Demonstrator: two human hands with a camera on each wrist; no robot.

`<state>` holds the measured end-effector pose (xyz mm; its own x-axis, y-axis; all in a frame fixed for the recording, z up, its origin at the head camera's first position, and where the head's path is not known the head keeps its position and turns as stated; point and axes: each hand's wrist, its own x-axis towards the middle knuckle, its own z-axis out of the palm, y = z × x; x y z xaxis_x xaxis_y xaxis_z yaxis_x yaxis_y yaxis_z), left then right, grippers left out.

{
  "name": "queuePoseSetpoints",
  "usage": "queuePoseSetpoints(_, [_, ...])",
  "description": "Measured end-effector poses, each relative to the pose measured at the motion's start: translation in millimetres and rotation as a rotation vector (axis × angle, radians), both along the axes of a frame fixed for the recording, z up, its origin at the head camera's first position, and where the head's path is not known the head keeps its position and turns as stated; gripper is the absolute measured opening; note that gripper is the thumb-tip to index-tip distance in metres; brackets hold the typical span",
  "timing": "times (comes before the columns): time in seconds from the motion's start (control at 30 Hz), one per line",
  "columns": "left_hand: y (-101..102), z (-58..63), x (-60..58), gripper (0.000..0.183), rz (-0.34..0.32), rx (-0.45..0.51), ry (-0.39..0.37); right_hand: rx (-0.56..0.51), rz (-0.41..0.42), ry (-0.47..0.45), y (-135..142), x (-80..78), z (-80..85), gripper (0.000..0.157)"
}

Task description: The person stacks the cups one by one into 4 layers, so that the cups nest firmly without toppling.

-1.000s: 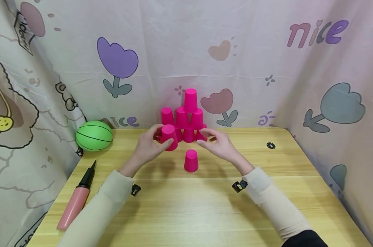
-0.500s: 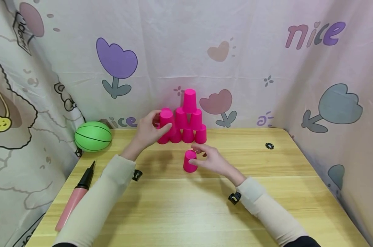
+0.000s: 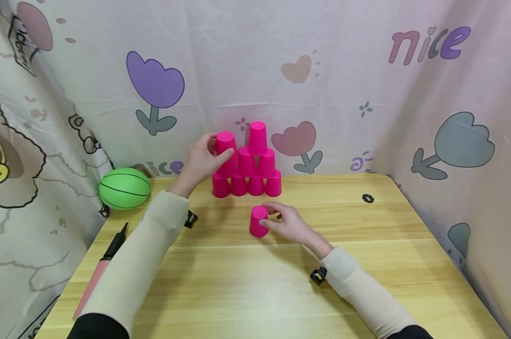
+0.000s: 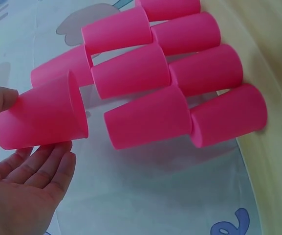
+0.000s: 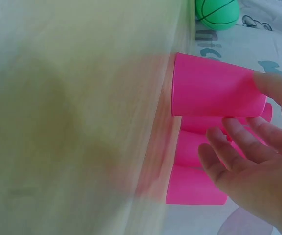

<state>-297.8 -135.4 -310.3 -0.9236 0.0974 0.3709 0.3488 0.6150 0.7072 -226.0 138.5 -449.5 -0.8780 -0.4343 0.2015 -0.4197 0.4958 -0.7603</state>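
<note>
My left hand (image 3: 199, 161) grips an upside-down pink cup (image 4: 43, 115) between thumb and fingers, up at the left of a stack of pink cups (image 3: 246, 163). In the left wrist view, a gap shows between the held cup and the nearest stacked cups. The stack has a row of several cups at the bottom, more above, and one cup on top (image 3: 258, 138). In front of it, a single upside-down pink cup (image 3: 257, 222) stands on the table. My right hand (image 3: 290, 223) pinches that cup from the right, its thumb on the near side.
A green ball (image 3: 124, 188) lies at the table's back left corner. Nearer along the left edge is a pink hand pump (image 3: 95, 282), partly covered by my left sleeve. A black round chip (image 3: 368, 198) lies at the right. A printed curtain (image 3: 221, 56) hangs close behind the stack.
My left hand has lifted its cup from in front of the stack to its upper left. My right hand has come down from beside the stack to the single cup and now pinches it.
</note>
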Motion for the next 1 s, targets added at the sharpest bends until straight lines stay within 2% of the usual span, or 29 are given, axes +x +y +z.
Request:
queuePoseSetpoints(0.23, [3, 6.9, -17.0, 0.06, 0.027, 0.001, -0.049, 0.008, 0.018, 0.0, -1, -1.8, 0.9, 0.046])
queuePoseSetpoints(0.57, [6, 6.2, -36.7, 0.066, 0.084, 0.018, -0.13, 0.027, 0.028, -0.003, -4, -2.8, -0.3, 0.044])
queuePoseSetpoints(0.8, [13, 7.1, -45.1, 0.064, 0.08, 0.023, -0.13, 0.025, 0.018, -0.007, -3, -3.0, -0.9, 0.045])
queuePoseSetpoints(1.0, [17, 6.1, -46.3, 0.064, 0.088, 0.023, -0.135, 0.026, 0.009, -0.014, -2, -2.7, -0.8, 0.046])
